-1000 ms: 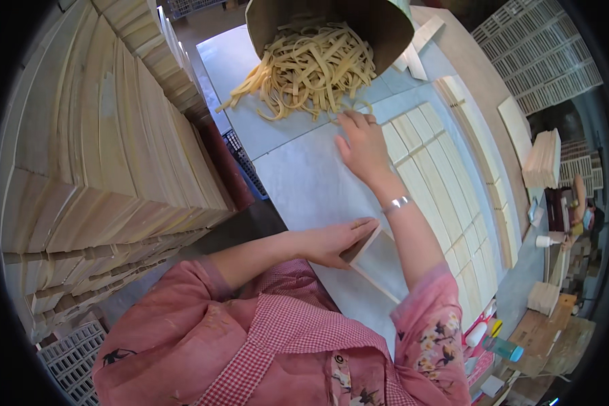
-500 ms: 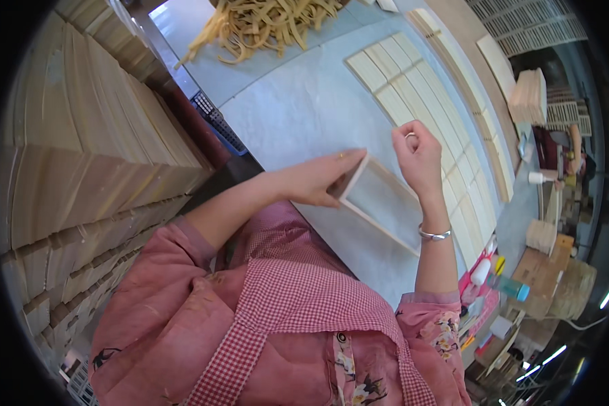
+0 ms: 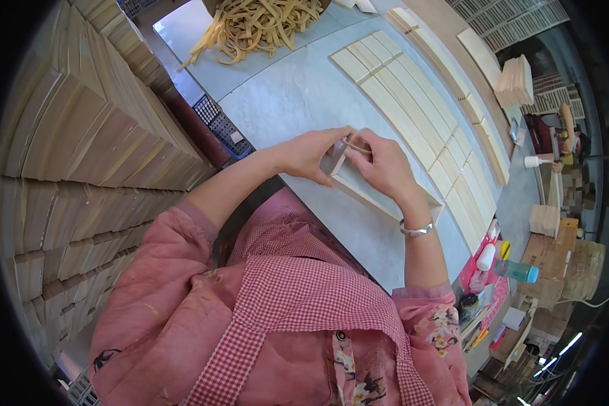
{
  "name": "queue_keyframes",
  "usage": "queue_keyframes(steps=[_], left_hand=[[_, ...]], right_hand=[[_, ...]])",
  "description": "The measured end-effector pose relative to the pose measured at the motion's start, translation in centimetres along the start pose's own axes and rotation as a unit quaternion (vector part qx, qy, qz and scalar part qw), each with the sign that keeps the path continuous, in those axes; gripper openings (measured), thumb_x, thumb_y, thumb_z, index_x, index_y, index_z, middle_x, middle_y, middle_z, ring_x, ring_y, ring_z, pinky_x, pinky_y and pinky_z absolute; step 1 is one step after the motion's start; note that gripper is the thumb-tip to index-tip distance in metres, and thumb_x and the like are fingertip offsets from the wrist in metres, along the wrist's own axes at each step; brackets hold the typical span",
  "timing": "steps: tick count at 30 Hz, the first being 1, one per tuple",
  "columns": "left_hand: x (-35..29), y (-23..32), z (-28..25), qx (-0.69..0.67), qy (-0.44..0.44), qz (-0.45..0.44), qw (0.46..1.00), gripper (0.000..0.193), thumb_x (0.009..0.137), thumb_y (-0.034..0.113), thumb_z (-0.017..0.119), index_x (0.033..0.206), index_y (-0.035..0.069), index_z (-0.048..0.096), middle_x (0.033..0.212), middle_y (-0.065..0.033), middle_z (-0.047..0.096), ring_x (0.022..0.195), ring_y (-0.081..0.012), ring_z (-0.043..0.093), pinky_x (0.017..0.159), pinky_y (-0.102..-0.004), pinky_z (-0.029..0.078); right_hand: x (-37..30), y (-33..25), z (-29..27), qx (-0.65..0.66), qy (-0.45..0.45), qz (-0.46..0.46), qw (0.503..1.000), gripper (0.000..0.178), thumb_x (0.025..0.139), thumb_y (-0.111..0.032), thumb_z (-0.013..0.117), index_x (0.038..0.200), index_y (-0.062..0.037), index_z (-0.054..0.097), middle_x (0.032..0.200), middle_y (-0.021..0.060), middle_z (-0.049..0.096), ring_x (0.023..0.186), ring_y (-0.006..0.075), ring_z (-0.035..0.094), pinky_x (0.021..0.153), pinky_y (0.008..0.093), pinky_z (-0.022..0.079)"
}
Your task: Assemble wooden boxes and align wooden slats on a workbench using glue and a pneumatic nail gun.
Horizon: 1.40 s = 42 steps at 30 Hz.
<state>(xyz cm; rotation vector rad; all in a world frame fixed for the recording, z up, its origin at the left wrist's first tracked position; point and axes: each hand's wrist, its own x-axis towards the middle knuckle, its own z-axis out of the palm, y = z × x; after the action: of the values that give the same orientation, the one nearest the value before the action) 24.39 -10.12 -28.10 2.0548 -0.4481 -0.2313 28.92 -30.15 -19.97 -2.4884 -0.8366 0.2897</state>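
A light rectangular wooden frame (image 3: 363, 195) stands on the grey tabletop (image 3: 284, 101), close to the near edge. My left hand (image 3: 310, 155) grips its left end, thumb below and fingers at the upper corner. Reaching over the frame, my right hand (image 3: 390, 169) has its fingers curled at that same corner. A thin tan strip (image 3: 354, 146), which looks like a band, shows between the two hands. The right fingertips are partly hidden. At the far side lies a heap of tan, flat bands (image 3: 264, 28).
Rows of pale wooden slats (image 3: 413, 101) lie right of the frame, with a long notched strip (image 3: 446, 64) beyond. Tall stacks of boards (image 3: 108, 128) rise at left, beside a dark basket (image 3: 222, 127). A teal bottle (image 3: 517, 271) is at right. Another person's arm (image 3: 567, 128) shows far right.
My right hand has come left and down from above the slats to the frame's upper left corner. The left hand still holds the frame. The view has shifted slightly.
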Motion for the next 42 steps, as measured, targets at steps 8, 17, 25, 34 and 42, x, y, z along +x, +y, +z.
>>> queue_keyframes(steps=[8,17,25,34,42], left_hand=[[1.2,-1.3,0.7,0.146,0.052,0.069,0.985,0.103,0.054,0.035,0.093,0.142,0.01,0.045,0.127,-0.0093,0.062,0.108,-0.0324,0.056,0.103,-0.0424,0.039],[0.9,-0.4,-0.1,0.144,0.042,0.04,0.988,0.102,0.054,0.036,0.092,0.142,0.011,0.046,0.125,-0.0103,0.062,0.109,-0.0315,0.056,0.103,-0.0429,0.039],[1.2,-0.6,0.0,0.127,0.013,0.025,0.992,0.103,0.053,0.027,0.091,0.144,0.011,0.044,0.13,-0.0105,0.059,0.11,-0.0296,0.055,0.106,-0.0417,0.037],[0.5,-1.1,0.0,0.164,0.017,0.041,0.985,0.101,0.058,0.024,0.087,0.147,0.008,0.042,0.135,-0.0107,0.058,0.114,-0.0324,0.053,0.106,-0.0417,0.038],[-0.5,0.8,-0.2,-0.176,0.047,-0.143,0.973,0.038,0.083,0.011,0.07,0.119,0.002,0.064,0.106,-0.0091,0.067,0.093,-0.0244,0.062,0.087,-0.0327,0.051]], right_hand=[[-8.7,-3.8,4.9,0.026,0.096,-0.062,0.993,0.015,0.092,-0.014,0.065,0.085,-0.0016,0.067,0.074,0.0096,0.065,0.064,0.0264,0.057,0.062,0.0346,0.047],[-19.8,6.0,2.3,-0.05,0.213,0.082,0.972,0.013,0.091,-0.005,0.061,0.1,-0.0023,0.071,0.081,0.0101,0.061,0.064,0.0248,0.056,0.059,0.0343,0.048],[-20.7,15.1,-3.6,0.01,0.2,0.189,0.961,0.067,0.08,0.006,0.065,0.145,-0.0008,0.048,0.125,0.0126,0.059,0.066,0.0169,0.052,0.059,0.0266,0.045],[-19.9,17.0,0.6,0.127,0.202,0.139,0.961,0.069,0.075,0.016,0.056,0.141,-0.0008,0.052,0.108,0.0098,0.054,0.09,0.0192,0.055,0.079,0.0281,0.049],[-21.0,16.8,1.4,0.135,0.242,0.117,0.954,0.065,0.077,0.018,0.053,0.139,-0.0011,0.056,0.113,0.0068,0.054,0.088,0.0161,0.053,0.077,0.0234,0.045]])
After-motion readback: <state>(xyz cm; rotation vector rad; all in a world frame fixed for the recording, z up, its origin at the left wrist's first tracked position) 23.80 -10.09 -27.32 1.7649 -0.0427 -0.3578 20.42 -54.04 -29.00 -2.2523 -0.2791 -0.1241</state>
